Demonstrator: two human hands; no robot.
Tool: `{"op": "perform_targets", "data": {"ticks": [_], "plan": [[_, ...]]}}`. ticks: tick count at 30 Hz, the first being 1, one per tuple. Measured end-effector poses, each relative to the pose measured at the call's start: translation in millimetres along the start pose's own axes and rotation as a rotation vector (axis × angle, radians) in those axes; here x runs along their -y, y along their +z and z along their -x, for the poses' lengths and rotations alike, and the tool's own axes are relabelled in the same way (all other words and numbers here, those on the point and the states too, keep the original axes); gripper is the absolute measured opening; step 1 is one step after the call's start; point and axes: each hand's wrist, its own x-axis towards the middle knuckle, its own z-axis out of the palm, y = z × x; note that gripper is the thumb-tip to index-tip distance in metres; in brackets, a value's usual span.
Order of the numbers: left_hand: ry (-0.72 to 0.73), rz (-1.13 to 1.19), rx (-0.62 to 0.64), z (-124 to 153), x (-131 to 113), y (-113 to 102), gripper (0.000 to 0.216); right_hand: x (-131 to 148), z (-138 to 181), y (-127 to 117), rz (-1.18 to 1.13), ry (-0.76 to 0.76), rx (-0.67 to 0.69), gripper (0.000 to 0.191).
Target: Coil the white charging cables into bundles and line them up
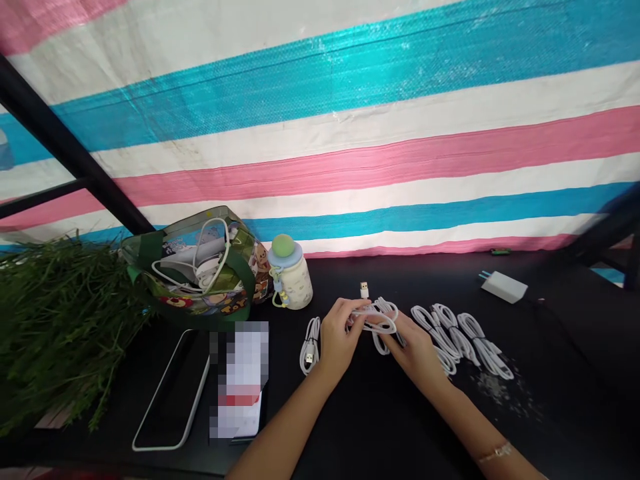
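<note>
Between my hands, just above the black table, is a coiled white USB cable [383, 319] with its USB plug [365, 291] sticking out beyond the fingers. My left hand [344, 333] pinches the coil from the left side. My right hand [413, 347] grips it from the right, its fingers partly hidden behind the loops. Left of my left hand lies a bundled white cable [311, 345], tied in the middle. To the right of my right hand lie several more white cable bundles [453, 333], side by side and tied with dark ties.
A white charger [503, 287] lies at the right. At the left are a phone in a white case [173, 393], a second phone with a lit, blurred screen [245, 380], a cream bottle [296, 283], a printed bag [240, 253] and a green plant [55, 327]. Striped sheeting [350, 160] hangs behind.
</note>
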Motion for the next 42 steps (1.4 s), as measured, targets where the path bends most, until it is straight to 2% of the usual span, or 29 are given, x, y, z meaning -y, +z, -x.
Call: {"op": "perform_targets", "data": {"ticks": [6, 10, 17, 20, 24, 30, 38, 42], "plan": [[0.040, -0.027, -0.022, 0, 0, -2, 0.021, 4, -5, -7, -0.029, -0.019, 0.004, 0.024], [0.041, 0.040, -0.028, -1, -1, -1, 0.023, 1, -3, -4, -0.028, -0.001, -0.010, 0.023], [-0.078, 0.084, -0.088, -1, -2, 1, 0.015, -2, 2, 2, -0.009, 0.004, -0.200, 0.018], [-0.109, 0.081, -0.111, -1, -2, 1, 0.015, 4, -2, -4, 0.007, 0.012, -0.163, 0.014], [-0.112, 0.109, -0.057, -2, -3, 1, 0.018, 10, -6, -11, 0.046, -0.001, -0.141, 0.015], [-0.065, 0.164, -0.039, -1, -5, 2, 0.019, 13, -8, -10, 0.044, -0.088, -0.133, 0.017], [-0.092, 0.186, -0.047, -2, -4, 1, 0.019, 11, -7, -7, 0.054, -0.118, -0.099, 0.018], [-0.034, 0.155, -0.065, -3, -4, 0, 0.019, 8, -7, -5, 0.090, -0.149, -0.113, 0.017]]}}
